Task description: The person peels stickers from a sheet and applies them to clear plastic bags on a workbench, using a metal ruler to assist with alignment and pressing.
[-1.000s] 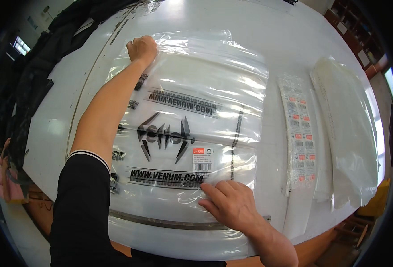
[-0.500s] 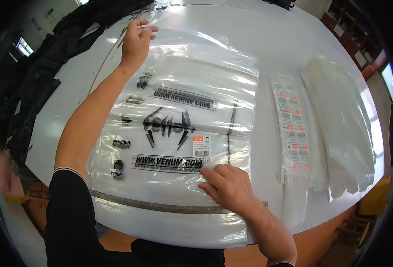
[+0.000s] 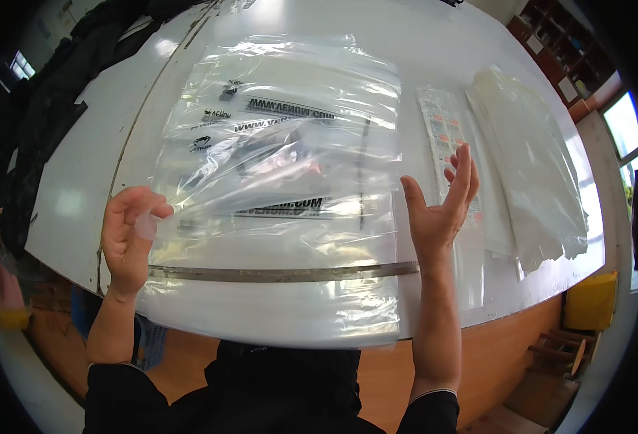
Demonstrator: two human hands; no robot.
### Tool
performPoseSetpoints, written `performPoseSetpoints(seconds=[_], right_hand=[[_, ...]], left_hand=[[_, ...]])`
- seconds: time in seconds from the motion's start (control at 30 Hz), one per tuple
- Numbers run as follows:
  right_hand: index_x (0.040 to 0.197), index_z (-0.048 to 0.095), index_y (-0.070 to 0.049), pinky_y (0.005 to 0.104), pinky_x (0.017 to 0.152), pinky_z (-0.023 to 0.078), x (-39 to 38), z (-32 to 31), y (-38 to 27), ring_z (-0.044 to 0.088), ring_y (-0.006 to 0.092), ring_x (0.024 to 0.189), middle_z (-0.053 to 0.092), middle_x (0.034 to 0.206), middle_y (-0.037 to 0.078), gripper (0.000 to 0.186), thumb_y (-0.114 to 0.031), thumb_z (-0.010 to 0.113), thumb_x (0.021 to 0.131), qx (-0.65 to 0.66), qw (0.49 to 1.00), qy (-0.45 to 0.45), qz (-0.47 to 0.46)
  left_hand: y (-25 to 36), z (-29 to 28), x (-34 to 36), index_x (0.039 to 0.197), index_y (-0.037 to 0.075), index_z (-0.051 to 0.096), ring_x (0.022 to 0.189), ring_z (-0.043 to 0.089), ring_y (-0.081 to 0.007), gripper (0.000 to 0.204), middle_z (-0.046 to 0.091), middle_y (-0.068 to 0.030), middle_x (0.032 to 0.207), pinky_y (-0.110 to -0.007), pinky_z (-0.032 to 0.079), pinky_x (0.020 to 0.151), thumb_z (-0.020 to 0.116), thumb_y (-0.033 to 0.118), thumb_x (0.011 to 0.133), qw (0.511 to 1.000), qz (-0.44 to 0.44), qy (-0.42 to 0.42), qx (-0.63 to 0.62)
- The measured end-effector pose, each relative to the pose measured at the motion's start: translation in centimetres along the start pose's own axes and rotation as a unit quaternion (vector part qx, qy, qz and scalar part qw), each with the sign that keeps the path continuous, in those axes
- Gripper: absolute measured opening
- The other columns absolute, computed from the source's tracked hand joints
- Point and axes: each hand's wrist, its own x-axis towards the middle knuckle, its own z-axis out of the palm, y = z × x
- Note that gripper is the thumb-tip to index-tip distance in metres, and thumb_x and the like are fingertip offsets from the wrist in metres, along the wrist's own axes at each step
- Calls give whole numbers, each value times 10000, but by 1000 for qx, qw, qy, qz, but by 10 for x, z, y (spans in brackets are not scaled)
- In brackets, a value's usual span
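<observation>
White desk (image 3: 80, 195) fills the head view, where a clear printed plastic bag (image 3: 283, 166) lies flat and looks mid-folding: the left hand (image 3: 127, 235) pinches its near-left edge while the right hand (image 3: 442, 206) hovers open just beside its right edge, so a next move would call for a firmer two-sided grip.

Two hands are showing: left hand (image 3: 127, 235) and right hand (image 3: 440, 210). One printed bag (image 3: 283, 166) is lying between them. One label strip (image 3: 445, 141) and one film stack (image 3: 532, 166) are lying beyond the right hand.

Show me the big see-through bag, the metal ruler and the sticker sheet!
clear plastic bag (image 3: 283, 145), head view, its upper middle.
metal ruler (image 3: 283, 274), head view, mid strip.
sticker sheet (image 3: 442, 137), head view, upper part.
</observation>
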Motion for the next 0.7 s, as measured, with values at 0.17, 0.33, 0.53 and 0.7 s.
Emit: performPoseSetpoints(seconds=[0.17, 0.33, 0.53, 0.7], right_hand=[[1461, 489, -67, 450, 1076, 453, 8, -22, -19, 524, 359, 1306, 543, 1425, 151, 821, -165, 876, 743, -6, 965, -255, 68], [1132, 699, -39, 419, 903, 534, -20, -47, -42, 667, 341, 1049, 714, 1096, 121, 420, -97, 842, 742, 72, 930, -361, 18], [924, 690, -64, 379, 757, 554, -62, -101, -79, 701, 261, 853, 709, 908, 65, 211, -28, 794, 744, 38, 942, -320, -92], [913, 687, -69, 363, 683, 558, -97, -129, -99, 700, 246, 822, 694, 891, 51, 192, -57, 789, 752, -20, 945, -305, -114]], left_hand=[[-5, -28, -59, 1282, -5, 529, 1112, 643, -198, 333, 677, -120, 1169, -397, 361, 1148, 575, -26, 953, 996, -71, -49, 3], [-9, -46, -85, 1198, 61, 585, 1033, 644, -196, 379, 710, -85, 1056, -497, 283, 1165, 660, -44, 842, 990, 5, -97, 100], [11, -63, -106, 1047, 79, 638, 895, 653, -226, 337, 712, -65, 948, -488, 424, 1019, 759, -30, 752, 975, 43, -145, 163], [17, -83, -122, 966, 85, 659, 794, 630, -255, 339, 691, -43, 868, -443, 479, 874, 796, -29, 677, 950, 45, -209, 227]])
